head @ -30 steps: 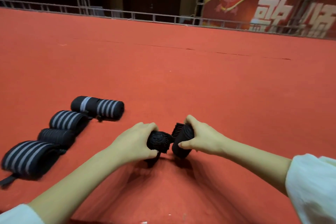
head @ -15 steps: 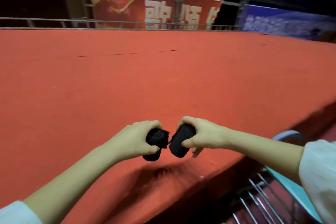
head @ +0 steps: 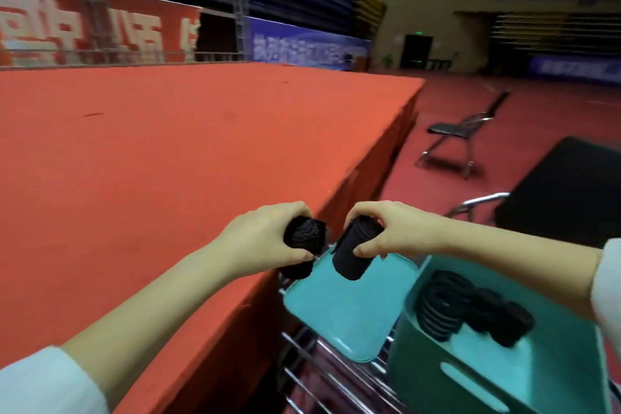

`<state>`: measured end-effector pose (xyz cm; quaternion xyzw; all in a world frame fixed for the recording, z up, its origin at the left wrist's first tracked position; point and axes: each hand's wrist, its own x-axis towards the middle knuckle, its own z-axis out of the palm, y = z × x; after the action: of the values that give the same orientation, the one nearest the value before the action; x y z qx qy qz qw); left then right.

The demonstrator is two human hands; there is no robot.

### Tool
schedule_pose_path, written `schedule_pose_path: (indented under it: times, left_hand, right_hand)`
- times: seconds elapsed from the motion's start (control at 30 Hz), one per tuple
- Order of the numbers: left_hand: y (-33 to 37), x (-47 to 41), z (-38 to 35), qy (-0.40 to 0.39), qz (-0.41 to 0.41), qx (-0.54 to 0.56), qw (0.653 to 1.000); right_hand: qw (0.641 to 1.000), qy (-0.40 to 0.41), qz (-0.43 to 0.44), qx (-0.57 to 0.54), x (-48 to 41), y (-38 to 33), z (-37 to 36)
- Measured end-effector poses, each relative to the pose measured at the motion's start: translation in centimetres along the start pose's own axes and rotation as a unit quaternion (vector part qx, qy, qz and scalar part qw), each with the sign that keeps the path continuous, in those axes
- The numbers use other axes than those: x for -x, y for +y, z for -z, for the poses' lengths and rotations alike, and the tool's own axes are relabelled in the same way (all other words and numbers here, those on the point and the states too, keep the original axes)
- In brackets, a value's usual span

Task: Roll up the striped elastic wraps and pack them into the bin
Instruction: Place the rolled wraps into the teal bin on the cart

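- Left hand (head: 265, 239) grips a rolled black wrap (head: 304, 237); right hand (head: 396, 232) grips a second roll (head: 353, 254) (stripes not discernible).
- Both hover at the edge of the red surface (head: 168, 161), near the teal bin (head: 420, 356) holding more rolls (head: 470, 309).

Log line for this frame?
left hand: grips left roll | right hand: grips right roll | bin: packed rolls | next: likely pack both
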<state>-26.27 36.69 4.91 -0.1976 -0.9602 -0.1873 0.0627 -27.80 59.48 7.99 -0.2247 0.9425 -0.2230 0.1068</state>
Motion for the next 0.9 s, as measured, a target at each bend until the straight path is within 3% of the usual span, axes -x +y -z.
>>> schedule_pose_path:
  times: [0.33,0.53,0.73,0.9]
  left_hand:
    - [9.4,-10.9,-7.4,-0.066,-0.168,0.055,0.982]
    - [13.9,-13.5,-12.6,-0.116,-0.237,0.057,0.963]
    - [14.8,-14.1,-16.8,-0.100,-0.258,0.004,0.961]
    - [13.3,-14.3,-18.8,-0.134,-0.238,-0.020,0.962]
  right_hand:
    - [0.983,0.075,-0.161,0.035,8.8,12.9,3.6]
    - [0.963,0.048,-0.262,0.043,13.2,18.0,2.7]
    - [0.949,0.012,-0.314,0.016,13.7,21.0,0.4]
    - [0.946,-0.035,-0.324,-0.004,11.3,22.6,-1.8]
